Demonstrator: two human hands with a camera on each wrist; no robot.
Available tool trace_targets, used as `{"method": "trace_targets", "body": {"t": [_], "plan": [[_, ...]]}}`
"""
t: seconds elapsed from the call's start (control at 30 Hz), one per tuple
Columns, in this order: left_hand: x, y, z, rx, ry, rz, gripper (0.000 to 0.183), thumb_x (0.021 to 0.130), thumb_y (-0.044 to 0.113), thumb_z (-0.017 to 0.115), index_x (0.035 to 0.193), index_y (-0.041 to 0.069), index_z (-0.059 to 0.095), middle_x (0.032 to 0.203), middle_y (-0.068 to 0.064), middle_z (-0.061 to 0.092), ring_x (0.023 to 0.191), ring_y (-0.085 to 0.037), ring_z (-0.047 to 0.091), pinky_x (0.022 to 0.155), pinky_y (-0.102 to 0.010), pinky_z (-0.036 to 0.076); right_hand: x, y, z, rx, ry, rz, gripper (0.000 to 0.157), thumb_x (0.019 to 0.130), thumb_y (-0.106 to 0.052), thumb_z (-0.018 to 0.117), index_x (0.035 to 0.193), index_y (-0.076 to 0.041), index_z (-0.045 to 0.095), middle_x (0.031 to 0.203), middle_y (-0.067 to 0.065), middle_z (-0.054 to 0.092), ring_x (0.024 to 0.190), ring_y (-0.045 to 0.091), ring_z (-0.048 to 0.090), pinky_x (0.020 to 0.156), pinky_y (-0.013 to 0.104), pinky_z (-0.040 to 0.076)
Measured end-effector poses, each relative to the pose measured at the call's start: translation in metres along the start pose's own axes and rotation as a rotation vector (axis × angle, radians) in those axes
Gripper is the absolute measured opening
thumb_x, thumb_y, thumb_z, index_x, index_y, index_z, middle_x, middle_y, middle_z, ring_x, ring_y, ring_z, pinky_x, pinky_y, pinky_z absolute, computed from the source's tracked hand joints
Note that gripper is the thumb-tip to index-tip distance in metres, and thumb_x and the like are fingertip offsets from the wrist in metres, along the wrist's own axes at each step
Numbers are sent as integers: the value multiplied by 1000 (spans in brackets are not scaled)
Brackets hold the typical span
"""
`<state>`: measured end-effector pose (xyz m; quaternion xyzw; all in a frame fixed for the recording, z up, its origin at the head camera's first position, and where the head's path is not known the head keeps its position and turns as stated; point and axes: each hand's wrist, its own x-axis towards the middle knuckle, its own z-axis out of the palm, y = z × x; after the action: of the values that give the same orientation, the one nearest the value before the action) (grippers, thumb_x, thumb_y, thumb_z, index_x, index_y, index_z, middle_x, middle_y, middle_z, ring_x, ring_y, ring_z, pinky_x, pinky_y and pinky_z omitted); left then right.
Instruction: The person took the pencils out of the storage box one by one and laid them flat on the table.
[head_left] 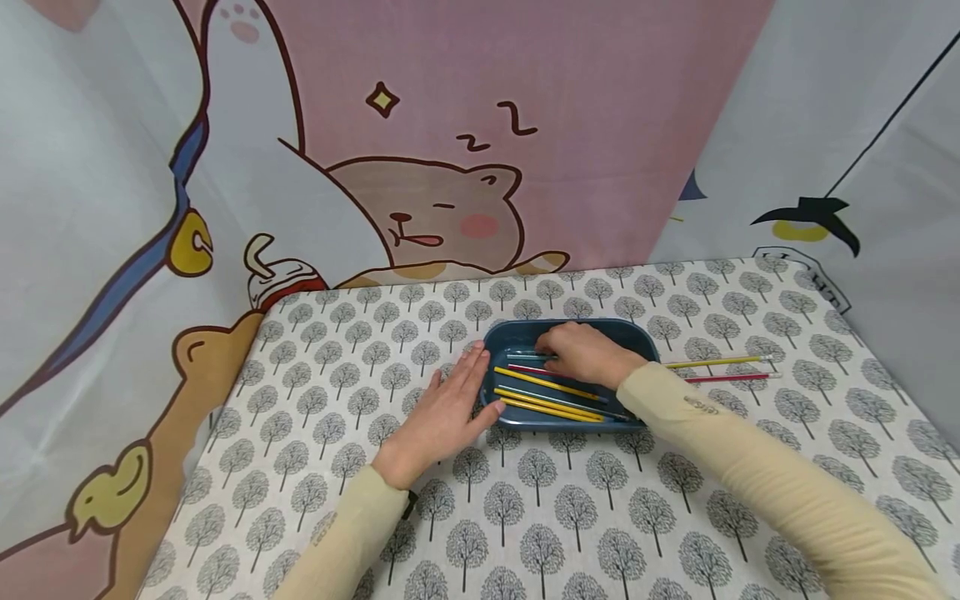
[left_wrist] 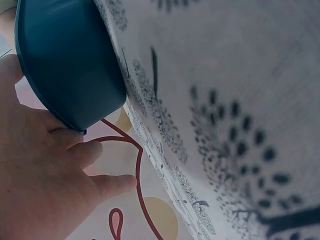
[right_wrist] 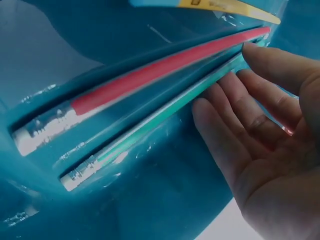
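Step looked like handling green pencil point(right_wrist: 155, 120) inside blue tray point(left_wrist: 75, 65): right hand point(head_left: 585, 354) sat half-curled at it, grip unclear; left hand point(head_left: 442, 417), fingers extended, touched tray's end. Next move probably called for a settled pinch.

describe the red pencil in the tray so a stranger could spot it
On the tree-print tablecloth sits a dark blue tray. Inside, the red pencil lies between a green pencil and the yellow pencils. Another red pencil lies outside; this is the only visible red one inside.
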<state>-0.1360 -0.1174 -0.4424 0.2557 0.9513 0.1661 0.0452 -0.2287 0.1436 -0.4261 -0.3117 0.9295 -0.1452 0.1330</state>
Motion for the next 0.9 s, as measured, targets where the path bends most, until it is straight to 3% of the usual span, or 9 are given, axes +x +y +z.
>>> {"method": "trace_targets", "body": {"t": [0.17, 0.47, 0.77, 0.9], "plan": [[0, 0, 0, -2, 0, 2, 82, 108, 57, 41, 166, 6, 14, 174, -6, 3, 159, -27, 14, 121, -63, 23, 0, 0, 1, 20, 11, -2, 25, 97, -8, 71, 121, -4, 76, 117, 11, 75, 94, 22, 72, 87, 45, 60], [0, 1, -1, 4, -5, 6, 82, 108, 57, 39, 166, 6, 13, 174, -8, 4, 159, -29, 14, 121, -64, 23, 1, -3, 5, 9, -12, -17, 22, 96, -6, 72, 118, -5, 77, 116, 11, 75, 99, 24, 72, 85, 43, 61], [0, 1, -1, 13, -8, 6, 83, 107, 61, 35, 166, 6, 13, 174, -9, 5, 159, -29, 15, 120, -65, 24, 1, -3, 5, 4, -7, -12, 13, 96, -4, 70, 104, -10, 78, 100, 2, 73, 74, 13, 61, 69, 35, 57], [0, 1, -1, 12, -8, 2, 83, 107, 61, 35, 166, 5, 13, 174, -9, 5, 159, -28, 15, 121, -64, 23, 0, -3, 6, -11, 2, -17, 14, 96, -3, 68, 100, -12, 77, 96, 0, 71, 71, 12, 58, 66, 33, 54]]}}
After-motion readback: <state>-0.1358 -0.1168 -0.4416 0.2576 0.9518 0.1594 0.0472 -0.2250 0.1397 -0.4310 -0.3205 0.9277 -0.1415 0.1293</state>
